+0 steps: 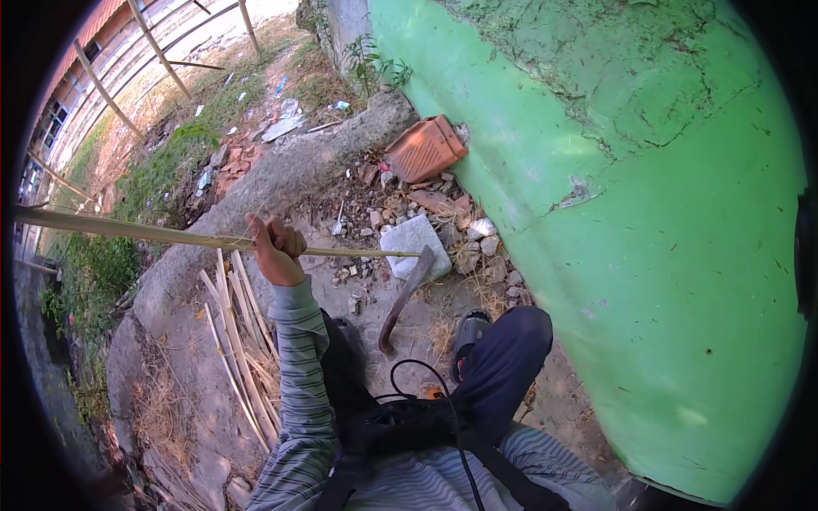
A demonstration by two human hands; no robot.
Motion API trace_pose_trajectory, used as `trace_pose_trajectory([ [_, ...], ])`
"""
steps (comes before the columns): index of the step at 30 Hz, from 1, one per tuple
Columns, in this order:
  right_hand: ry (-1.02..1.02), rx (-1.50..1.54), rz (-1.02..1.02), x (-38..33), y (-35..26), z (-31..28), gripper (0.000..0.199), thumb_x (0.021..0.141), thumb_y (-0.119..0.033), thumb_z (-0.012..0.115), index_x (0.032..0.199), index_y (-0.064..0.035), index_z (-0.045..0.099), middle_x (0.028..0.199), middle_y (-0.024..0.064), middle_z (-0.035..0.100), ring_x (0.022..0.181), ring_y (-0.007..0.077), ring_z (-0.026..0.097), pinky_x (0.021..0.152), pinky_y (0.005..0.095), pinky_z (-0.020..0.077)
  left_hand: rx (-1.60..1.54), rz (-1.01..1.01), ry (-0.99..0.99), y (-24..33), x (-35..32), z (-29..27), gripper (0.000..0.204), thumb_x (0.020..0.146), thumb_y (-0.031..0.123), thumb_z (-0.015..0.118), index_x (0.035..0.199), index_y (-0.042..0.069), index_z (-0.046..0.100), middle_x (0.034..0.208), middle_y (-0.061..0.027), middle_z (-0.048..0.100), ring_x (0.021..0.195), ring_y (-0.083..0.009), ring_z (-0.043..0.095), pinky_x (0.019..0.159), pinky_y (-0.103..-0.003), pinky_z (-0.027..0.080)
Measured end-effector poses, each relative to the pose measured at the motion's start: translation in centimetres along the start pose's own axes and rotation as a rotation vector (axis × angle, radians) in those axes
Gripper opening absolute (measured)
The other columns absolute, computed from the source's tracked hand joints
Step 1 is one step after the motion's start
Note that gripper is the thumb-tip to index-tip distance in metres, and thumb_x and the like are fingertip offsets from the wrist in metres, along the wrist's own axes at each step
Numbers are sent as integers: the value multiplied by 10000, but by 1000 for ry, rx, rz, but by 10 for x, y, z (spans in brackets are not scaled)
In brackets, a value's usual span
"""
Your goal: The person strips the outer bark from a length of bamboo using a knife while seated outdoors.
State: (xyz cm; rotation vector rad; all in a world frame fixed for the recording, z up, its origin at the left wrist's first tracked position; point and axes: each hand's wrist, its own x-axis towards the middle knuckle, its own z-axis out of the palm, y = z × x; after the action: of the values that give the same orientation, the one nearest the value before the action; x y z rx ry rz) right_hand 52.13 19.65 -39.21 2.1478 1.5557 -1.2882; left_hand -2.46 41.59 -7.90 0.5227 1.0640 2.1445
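One hand visible: left hand point(274, 249) fisted around a long bamboo strip point(153, 232), held level above the ground. Curved blade point(407, 294) meets its tip near a grey stone point(415, 242); right hand hidden. Looks like mid-splitting; next needs steady blade pressure along the strip.

A long bamboo strip point(128, 230) is gripped by the left hand point(274, 249). Its far end is laid against a curved blade point(407, 294), near a grey stone point(415, 241) beside the green wall point(665, 213).
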Motion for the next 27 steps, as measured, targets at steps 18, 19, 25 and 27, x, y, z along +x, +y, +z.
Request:
trace_pose_trajectory([
  [18,-19,-3,60,19,1,-26,366,866,-319,591,1110,-60,672,1050,165,681,969,313,652,848,412,518,11,13,-10,-14,22,24,572,1044,482,367,580,170,247,458,38,140,396,-101,85,402,-317,118],
  [19,-26,-14,49,23,3,-25,368,866,-323,590,1110,-61,673,1053,166,680,972,315,652,851,413,517,2,17,3,-11,19,17,571,1043,482,368,579,171,249,455,37,143,395,-101,87,402,-318,122],
  [25,-46,-35,9,27,14,-19,382,867,-348,583,1110,-69,678,1072,170,679,990,327,650,866,423,515,28,45,31,-3,9,8,573,1028,501,401,584,171,251,481,40,150,414,-95,107,421,-311,131],
  [27,-42,-39,16,19,23,-17,387,867,-356,581,1110,-72,680,1078,171,679,996,331,649,871,426,514,22,15,14,-8,7,18,575,1025,507,407,586,170,252,481,42,150,414,-94,111,422,-311,133],
])
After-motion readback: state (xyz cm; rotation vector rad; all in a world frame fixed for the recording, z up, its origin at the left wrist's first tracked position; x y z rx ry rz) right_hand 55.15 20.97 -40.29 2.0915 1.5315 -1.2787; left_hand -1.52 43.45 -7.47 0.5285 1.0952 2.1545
